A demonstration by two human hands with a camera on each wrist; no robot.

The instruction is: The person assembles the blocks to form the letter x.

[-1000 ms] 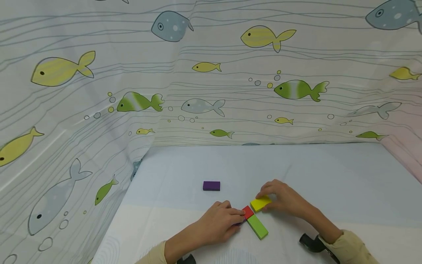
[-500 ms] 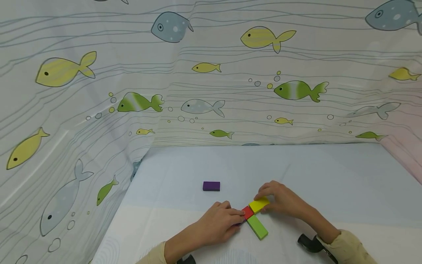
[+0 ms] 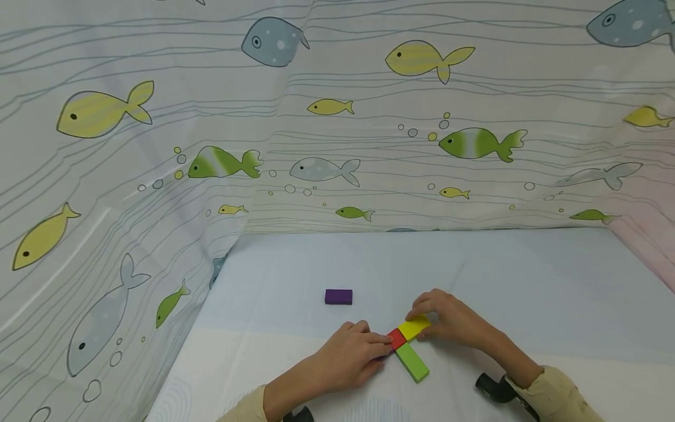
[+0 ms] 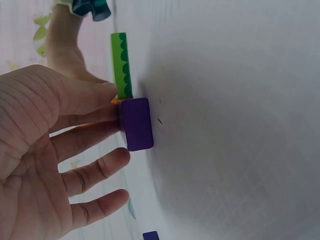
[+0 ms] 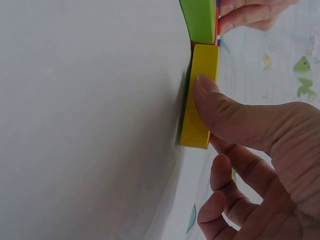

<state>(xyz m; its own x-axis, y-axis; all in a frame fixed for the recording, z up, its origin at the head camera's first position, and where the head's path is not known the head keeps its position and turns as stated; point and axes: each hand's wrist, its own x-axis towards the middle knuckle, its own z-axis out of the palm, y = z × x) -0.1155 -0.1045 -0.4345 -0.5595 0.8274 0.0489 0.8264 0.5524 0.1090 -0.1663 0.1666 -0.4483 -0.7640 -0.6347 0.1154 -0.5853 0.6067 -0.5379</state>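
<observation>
In the head view my left hand (image 3: pixel 345 356) pinches a purple block (image 4: pixel 138 125) between thumb and fingers; the left wrist view shows its end face. A fingertip of that hand touches the small red block (image 3: pixel 398 340). My right hand (image 3: pixel 454 317) grips a yellow block (image 3: pixel 415 327), thumb along one side in the right wrist view. One end of the yellow block meets the red block. A green block (image 3: pixel 413 363) slants toward the front, its far end at the red block. Most of the held purple block is hidden from the head camera.
Another purple block (image 3: pixel 338 297) lies farther back on the pale cloth-covered table (image 3: pixel 501 275). Fish-patterned fabric (image 3: pixel 369 135) rises behind and at the left. A black device (image 3: pixel 498 388) sits at the right wrist.
The right hand has shifted the yellow block slightly left, closing the small gap to the red block. In the last half second almost nothing has moved; the left hand stays put.
</observation>
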